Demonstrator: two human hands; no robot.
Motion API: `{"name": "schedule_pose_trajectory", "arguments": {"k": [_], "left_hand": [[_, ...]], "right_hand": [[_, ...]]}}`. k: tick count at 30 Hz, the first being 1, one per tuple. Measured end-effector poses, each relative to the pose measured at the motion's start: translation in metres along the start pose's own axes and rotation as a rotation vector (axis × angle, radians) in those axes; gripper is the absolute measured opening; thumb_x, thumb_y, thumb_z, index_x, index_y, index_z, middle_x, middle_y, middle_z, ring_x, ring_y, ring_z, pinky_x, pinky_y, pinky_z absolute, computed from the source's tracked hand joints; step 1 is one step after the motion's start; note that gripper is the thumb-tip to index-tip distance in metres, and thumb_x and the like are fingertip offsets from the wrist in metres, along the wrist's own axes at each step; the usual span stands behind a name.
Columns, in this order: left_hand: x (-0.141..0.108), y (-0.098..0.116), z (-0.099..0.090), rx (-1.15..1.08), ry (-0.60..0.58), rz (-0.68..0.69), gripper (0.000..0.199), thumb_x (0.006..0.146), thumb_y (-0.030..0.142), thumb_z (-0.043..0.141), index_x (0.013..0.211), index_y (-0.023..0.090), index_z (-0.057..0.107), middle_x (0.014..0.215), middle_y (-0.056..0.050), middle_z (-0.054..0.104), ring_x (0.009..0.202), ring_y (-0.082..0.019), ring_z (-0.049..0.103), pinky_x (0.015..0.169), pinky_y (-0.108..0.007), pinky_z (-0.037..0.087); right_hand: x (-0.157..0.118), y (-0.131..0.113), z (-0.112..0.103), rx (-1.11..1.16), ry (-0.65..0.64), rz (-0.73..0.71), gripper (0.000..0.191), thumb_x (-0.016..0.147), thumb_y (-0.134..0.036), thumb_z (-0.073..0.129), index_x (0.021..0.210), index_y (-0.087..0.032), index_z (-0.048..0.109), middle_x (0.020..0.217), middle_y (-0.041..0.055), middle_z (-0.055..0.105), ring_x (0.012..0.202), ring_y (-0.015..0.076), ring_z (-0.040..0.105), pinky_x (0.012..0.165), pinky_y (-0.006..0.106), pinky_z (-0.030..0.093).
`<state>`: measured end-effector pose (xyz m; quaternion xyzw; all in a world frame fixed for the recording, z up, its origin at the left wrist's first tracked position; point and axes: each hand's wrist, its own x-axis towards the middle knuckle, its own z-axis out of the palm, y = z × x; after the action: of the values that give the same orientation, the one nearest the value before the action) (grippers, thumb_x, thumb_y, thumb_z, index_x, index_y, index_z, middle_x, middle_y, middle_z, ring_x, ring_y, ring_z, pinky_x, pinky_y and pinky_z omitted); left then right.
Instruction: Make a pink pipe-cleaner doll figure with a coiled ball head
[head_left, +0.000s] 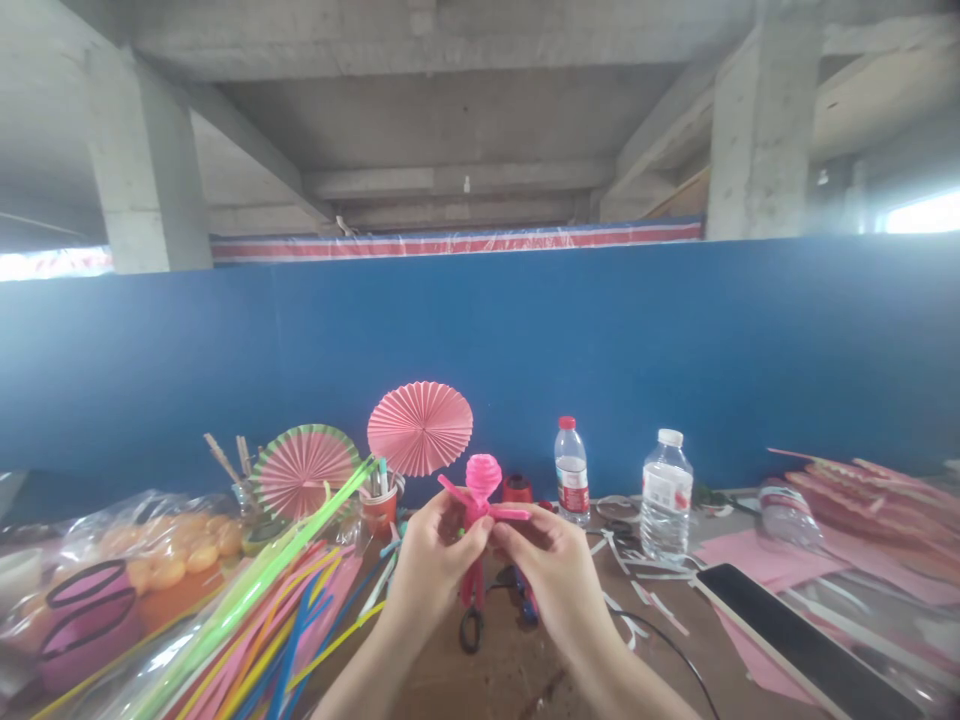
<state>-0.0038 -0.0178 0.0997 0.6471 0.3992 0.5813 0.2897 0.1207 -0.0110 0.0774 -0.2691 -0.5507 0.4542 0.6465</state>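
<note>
Between my two hands, above the middle of the table, is a small bright pink figure point(484, 478) with a round coiled head and two arms sticking out sideways. It stands upright and looks like it is made of pipe cleaner. My left hand point(442, 545) pinches its body from the left, thumb in front. From the other side my right hand point(544, 545) closes thumb and fingers on it, just under the right arm. The fingertips almost meet and cover the figure's waist. Below them hangs a pink lower part, beside a black loop point(471, 632) on the table.
Left lies a bundle of green, yellow and blue pipe cleaners point(247, 600). Behind are pleated pink paper fans point(421, 428), a cup of pens point(380, 512) and two water bottles point(666, 497). A phone point(795, 640) and pink paper point(750, 560) lie right. A blue partition point(525, 330) stands behind.
</note>
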Motion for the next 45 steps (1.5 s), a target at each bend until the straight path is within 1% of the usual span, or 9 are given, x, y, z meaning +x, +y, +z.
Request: {"name": "schedule_pose_trajectory", "arguments": {"k": [6,11,16,21,25,28,32,35,45], "left_hand": [[-0.001,-0.002,0.006,-0.435,0.033,-0.177,0.020,0.063,0.021,0.071,0.081,0.014,0.064,0.076,-0.005,0.068,0.078,-0.020,0.063,0.073,-0.028,0.047],[-0.003,0.000,0.010,-0.583,0.038,-0.284,0.032,0.055,0.023,0.077,0.084,0.015,0.066,0.080,-0.006,0.070,0.079,-0.021,0.064,0.070,-0.029,0.049],[-0.004,0.005,0.012,-0.582,0.017,-0.317,0.031,0.058,0.025,0.076,0.086,0.014,0.065,0.081,-0.007,0.069,0.076,-0.021,0.064,0.066,-0.028,0.050],[-0.006,0.002,0.012,-0.541,-0.005,-0.280,0.028,0.065,0.023,0.072,0.088,0.015,0.058,0.082,-0.005,0.067,0.074,-0.017,0.063,0.062,-0.024,0.049],[-0.003,-0.007,0.010,-0.470,0.131,-0.228,0.046,0.067,0.026,0.071,0.105,0.019,0.045,0.073,0.001,0.064,0.065,-0.013,0.063,0.062,-0.022,0.047],[-0.001,-0.009,0.009,-0.433,0.104,-0.139,0.058,0.071,0.026,0.067,0.119,0.023,0.034,0.081,-0.001,0.065,0.073,-0.016,0.064,0.067,-0.026,0.048],[-0.002,-0.007,0.008,-0.344,0.036,-0.084,0.040,0.073,0.026,0.065,0.109,0.019,0.049,0.095,-0.005,0.064,0.086,-0.018,0.062,0.074,-0.026,0.047],[-0.003,-0.007,0.008,-0.326,0.031,-0.107,0.033,0.070,0.025,0.068,0.100,0.017,0.056,0.094,-0.005,0.066,0.088,-0.019,0.062,0.076,-0.027,0.047],[-0.005,0.002,0.014,-0.474,-0.025,-0.282,0.020,0.073,0.028,0.066,0.086,0.014,0.061,0.071,-0.001,0.068,0.061,-0.010,0.061,0.061,-0.019,0.048]], "right_hand": [[-0.002,0.000,0.000,-0.100,-0.008,-0.098,0.009,0.073,-0.020,0.062,0.081,-0.017,0.066,0.074,0.0031,0.069,0.068,0.0164,0.063,0.064,0.024,0.050],[-0.005,-0.002,0.001,-0.161,0.008,-0.104,0.008,0.075,-0.022,0.061,0.079,-0.017,0.064,0.071,0.0023,0.068,0.066,0.0157,0.062,0.061,0.023,0.050],[-0.005,-0.004,-0.001,-0.220,0.019,-0.116,0.009,0.077,-0.020,0.056,0.079,-0.017,0.064,0.070,0.0015,0.067,0.063,0.0148,0.060,0.058,0.022,0.047],[-0.004,-0.003,-0.004,-0.402,0.079,-0.211,0.009,0.076,-0.019,0.054,0.075,-0.018,0.063,0.067,-0.0006,0.062,0.060,0.0135,0.055,0.056,0.021,0.044],[-0.004,0.001,-0.005,-0.442,0.087,-0.238,0.011,0.078,-0.021,0.054,0.078,-0.019,0.064,0.070,-0.0005,0.063,0.062,0.0134,0.056,0.058,0.021,0.044],[-0.004,0.002,-0.006,-0.437,0.095,-0.257,0.012,0.079,-0.022,0.054,0.081,-0.019,0.066,0.072,0.0000,0.064,0.063,0.0135,0.057,0.059,0.021,0.044],[-0.004,0.002,-0.006,-0.452,0.110,-0.265,0.013,0.080,-0.024,0.053,0.080,-0.019,0.065,0.071,0.0001,0.063,0.064,0.0138,0.056,0.059,0.022,0.044],[-0.004,0.001,-0.007,-0.474,0.125,-0.269,0.013,0.081,-0.024,0.054,0.076,-0.019,0.064,0.070,0.0001,0.063,0.064,0.0143,0.056,0.060,0.023,0.044],[-0.003,0.007,-0.013,-0.538,0.134,-0.378,0.013,0.081,-0.021,0.052,0.077,-0.019,0.064,0.076,0.0018,0.065,0.068,0.0152,0.059,0.063,0.024,0.045]]}}
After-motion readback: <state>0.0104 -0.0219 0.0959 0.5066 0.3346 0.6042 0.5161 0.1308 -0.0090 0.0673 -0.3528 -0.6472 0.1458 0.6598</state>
